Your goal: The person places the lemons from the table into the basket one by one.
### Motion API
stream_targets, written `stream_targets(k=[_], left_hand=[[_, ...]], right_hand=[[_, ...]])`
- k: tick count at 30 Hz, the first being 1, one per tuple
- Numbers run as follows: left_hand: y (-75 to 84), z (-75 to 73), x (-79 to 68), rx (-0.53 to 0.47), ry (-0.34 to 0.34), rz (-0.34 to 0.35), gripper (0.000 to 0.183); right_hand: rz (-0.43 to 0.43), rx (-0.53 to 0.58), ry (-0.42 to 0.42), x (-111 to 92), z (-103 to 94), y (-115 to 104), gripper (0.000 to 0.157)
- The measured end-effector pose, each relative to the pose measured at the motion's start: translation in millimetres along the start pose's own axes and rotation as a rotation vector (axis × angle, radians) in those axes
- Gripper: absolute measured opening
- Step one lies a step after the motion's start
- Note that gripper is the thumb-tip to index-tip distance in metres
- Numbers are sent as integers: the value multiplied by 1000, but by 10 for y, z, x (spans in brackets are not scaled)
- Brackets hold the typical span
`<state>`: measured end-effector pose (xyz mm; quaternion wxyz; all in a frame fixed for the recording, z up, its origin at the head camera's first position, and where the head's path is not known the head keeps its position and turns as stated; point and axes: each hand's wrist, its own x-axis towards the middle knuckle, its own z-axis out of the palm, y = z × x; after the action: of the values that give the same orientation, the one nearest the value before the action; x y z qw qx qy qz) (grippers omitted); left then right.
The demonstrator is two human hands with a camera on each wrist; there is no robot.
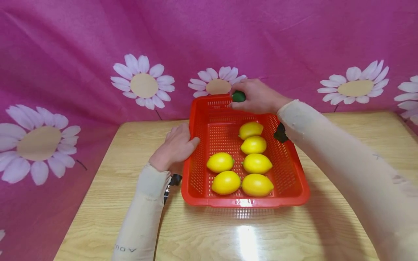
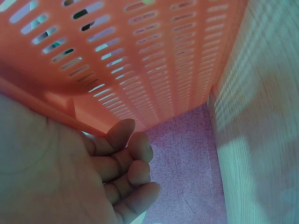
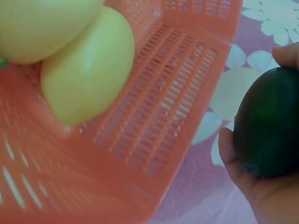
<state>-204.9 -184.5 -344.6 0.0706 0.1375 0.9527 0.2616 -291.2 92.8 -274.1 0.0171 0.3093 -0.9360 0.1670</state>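
A red plastic basket (image 1: 245, 202) with slotted walls stands on the table. Several yellow lemons (image 1: 257, 164) lie inside: a column along the right, a pair at the near left. My left hand (image 1: 177, 145) grips the basket's left rim, thumb over the edge; in the left wrist view its curled fingers (image 2: 140, 147) are on the outer side. Above the far right corner of the basket, my right hand (image 1: 258, 97) holds a smooth, dark green oval fruit (image 3: 271, 123) between thumb and fingers. The palm and wrist hide part of that corner in the head view.
The basket rests on a light wood table (image 1: 107, 203), whose far edge meets a pink cloth (image 1: 209, 32) printed with white daisies. A small dark device (image 1: 175, 179) sits at the left wrist, another (image 1: 281, 133) at the right wrist beside the basket's right wall.
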Motion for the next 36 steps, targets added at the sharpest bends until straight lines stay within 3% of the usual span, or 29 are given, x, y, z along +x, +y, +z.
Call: stream_targets(k=[12, 36], left_hand=[[-18, 17, 20, -20, 2, -6, 40], [-41, 18, 19, -5, 2, 9, 42]], right_hand=[[-63, 39, 8, 94, 256, -122, 31], [-20, 99, -130, 147, 553, -260, 35]])
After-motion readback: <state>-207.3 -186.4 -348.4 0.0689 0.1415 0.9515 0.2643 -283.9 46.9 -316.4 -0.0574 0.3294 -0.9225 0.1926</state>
